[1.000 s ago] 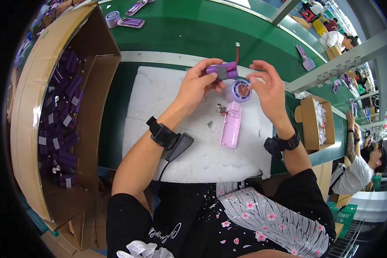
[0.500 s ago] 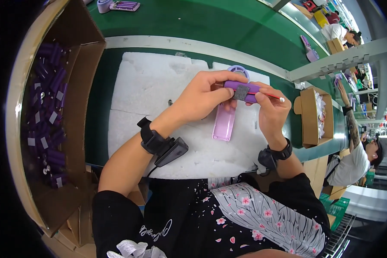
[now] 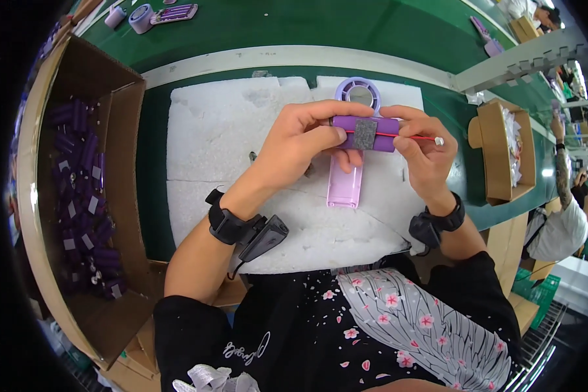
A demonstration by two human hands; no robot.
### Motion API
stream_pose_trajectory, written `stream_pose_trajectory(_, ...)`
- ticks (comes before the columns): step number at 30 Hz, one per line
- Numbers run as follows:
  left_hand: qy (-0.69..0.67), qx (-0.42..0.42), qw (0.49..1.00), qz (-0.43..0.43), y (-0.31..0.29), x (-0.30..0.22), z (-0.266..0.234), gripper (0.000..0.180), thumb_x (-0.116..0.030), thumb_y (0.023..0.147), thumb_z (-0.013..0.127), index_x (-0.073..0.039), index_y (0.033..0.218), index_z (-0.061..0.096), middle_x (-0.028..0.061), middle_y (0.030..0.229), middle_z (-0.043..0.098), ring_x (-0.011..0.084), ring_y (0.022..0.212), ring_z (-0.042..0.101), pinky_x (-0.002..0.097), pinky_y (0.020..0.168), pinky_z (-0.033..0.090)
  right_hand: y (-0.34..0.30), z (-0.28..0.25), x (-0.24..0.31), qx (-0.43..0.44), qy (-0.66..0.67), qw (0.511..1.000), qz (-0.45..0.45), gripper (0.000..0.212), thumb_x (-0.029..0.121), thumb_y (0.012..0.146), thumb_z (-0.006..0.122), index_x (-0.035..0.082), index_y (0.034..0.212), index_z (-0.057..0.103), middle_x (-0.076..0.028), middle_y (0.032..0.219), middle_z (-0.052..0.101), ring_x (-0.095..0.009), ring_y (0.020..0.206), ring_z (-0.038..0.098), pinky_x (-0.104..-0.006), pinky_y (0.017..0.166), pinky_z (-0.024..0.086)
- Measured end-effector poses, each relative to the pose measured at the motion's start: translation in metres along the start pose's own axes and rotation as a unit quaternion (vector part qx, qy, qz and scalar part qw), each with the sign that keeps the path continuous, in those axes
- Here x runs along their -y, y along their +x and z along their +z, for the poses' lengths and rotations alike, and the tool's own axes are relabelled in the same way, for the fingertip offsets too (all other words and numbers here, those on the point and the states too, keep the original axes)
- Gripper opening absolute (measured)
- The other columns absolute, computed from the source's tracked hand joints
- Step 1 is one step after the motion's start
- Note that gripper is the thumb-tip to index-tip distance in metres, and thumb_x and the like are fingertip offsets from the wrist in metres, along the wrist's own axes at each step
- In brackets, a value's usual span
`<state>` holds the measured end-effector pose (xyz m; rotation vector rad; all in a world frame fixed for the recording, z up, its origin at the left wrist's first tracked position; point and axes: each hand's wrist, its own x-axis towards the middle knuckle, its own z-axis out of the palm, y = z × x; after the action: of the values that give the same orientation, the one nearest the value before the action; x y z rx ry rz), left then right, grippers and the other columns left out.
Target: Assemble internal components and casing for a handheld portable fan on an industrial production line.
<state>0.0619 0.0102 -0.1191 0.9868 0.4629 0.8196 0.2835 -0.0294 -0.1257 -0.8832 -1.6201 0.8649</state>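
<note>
Between my two hands is a purple battery pack (image 3: pixel 383 126) with a grey foam patch (image 3: pixel 365 134) round its middle. A red wire runs along it to a small white connector (image 3: pixel 439 141) beyond its right end. My left hand (image 3: pixel 300 140) grips the left end, thumb on the front and fingers behind. My right hand (image 3: pixel 428 147) pinches the right end. Beneath the pack lies a lilac plastic housing with a round ring head (image 3: pixel 358 83) at the far side and a pink-lilac handle tray (image 3: pixel 343 186) nearer me. My fingers hide its middle part.
The housing rests on a white foam sheet (image 3: pixel 215 144). At left stands a deep cardboard box (image 3: pixel 121 196) of purple battery packs (image 3: pixel 78 215). At right is a smaller cardboard box (image 3: pixel 495 153) with white-wired parts. More lilac housings (image 3: pixel 142 18) lie on the green bench; co-workers sit at right.
The pack has turned from slightly slanted to nearly level, and the grey patch faces up more fully. Both hands still hold it. The whole view has shifted a little.
</note>
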Motion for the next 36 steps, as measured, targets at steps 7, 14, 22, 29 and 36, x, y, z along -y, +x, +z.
stream_pose_trajectory(7,0.013,0.000,1.000,0.001,0.023,0.003,0.008,0.038,0.005,0.086,0.044,0.004,0.120,0.059,0.0159,0.087,0.066,0.0175,0.068,0.065,0.0280,0.062,0.054,0.014,-0.028,-0.006,0.049,0.006,0.999,-0.015,0.010,0.008,0.090,0.063,0.001,0.093,0.057,-0.028,0.120,0.057,-0.023,0.093,0.065,-0.0285,0.074,0.051)
stream_pose_trajectory(14,-0.008,-0.003,1.000,-0.018,0.030,0.003,0.011,0.037,0.004,0.086,0.043,0.005,0.120,0.058,0.0170,0.087,0.066,0.0186,0.069,0.065,0.0285,0.061,0.054,0.016,-0.037,-0.009,0.067,0.011,0.997,-0.030,0.010,0.007,0.092,0.060,0.000,0.093,0.054,-0.026,0.124,0.053,-0.025,0.098,0.065,-0.0276,0.077,0.051)
stream_pose_trajectory(22,-0.016,-0.021,1.000,-0.007,0.037,-0.003,0.032,0.036,0.003,0.086,0.047,0.005,0.121,0.058,0.0157,0.086,0.067,0.0182,0.068,0.066,0.0282,0.061,0.054,0.020,-0.047,0.001,0.015,0.045,0.999,-0.008,0.010,0.007,0.094,0.058,-0.001,0.091,0.052,-0.024,0.121,0.055,-0.025,0.100,0.064,-0.0287,0.080,0.051)
stream_pose_trajectory(29,0.113,-0.035,0.992,0.031,0.040,-0.002,0.048,0.036,0.000,0.086,0.058,0.000,0.122,0.060,0.0144,0.089,0.069,0.0155,0.068,0.066,0.0262,0.062,0.053,0.024,-0.050,0.008,-0.071,0.225,0.963,0.133,0.011,0.013,0.096,0.056,0.002,0.096,0.056,-0.015,0.104,0.063,-0.015,0.090,0.060,-0.0278,0.081,0.047)
stream_pose_trajectory(36,0.411,-0.008,0.904,0.121,0.043,-0.015,0.047,0.041,-0.008,0.077,0.074,-0.006,0.117,0.063,0.0069,0.090,0.068,0.0153,0.076,0.065,0.0280,0.066,0.052,0.034,-0.070,-0.002,-0.103,0.274,0.942,0.164,0.021,0.020,0.099,0.051,0.001,0.098,0.058,-0.008,0.091,0.062,-0.013,0.078,0.055,-0.0241,0.070,0.041)
